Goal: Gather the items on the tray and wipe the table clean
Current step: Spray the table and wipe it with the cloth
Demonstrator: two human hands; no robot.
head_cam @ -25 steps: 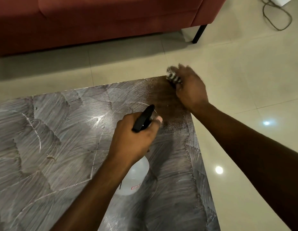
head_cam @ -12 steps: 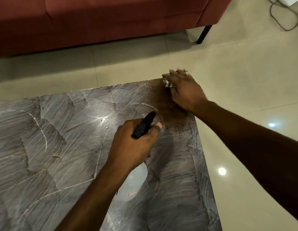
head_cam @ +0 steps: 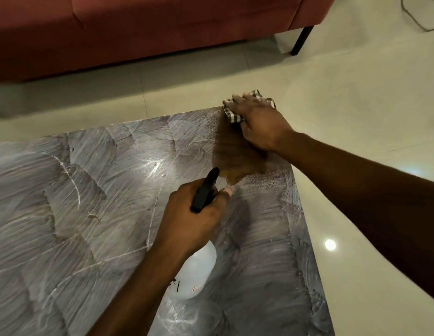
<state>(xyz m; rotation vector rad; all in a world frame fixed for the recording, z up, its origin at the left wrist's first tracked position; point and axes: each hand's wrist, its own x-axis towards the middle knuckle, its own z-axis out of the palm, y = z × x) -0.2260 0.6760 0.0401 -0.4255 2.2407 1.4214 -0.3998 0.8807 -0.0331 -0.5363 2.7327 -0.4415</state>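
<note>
Hands cleaning a smeared table (head_cam: pixel 65 214) in a tiled room.

Red sofa (head_cam: pixel 138 27) at eleven o'clock; white streaks cover the tabletop from nine o'clock inward. At centre, the left hand (head_cam: pixel 194 221) grips a spray bottle (head_cam: pixel 196 270) by its black trigger head. At one o'clock, the right hand (head_cam: pixel 259 122) presses a checked cloth (head_cam: pixel 231 115) with flattened fingers onto the table's far corner, beside a wiped brown patch. Glossy pale floor (head_cam: pixel 356 117) fills three o'clock.

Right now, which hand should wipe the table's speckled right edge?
Right: the right hand presses the checked cloth on the far corner beside it; the left hand grips the spray bottle.
</note>
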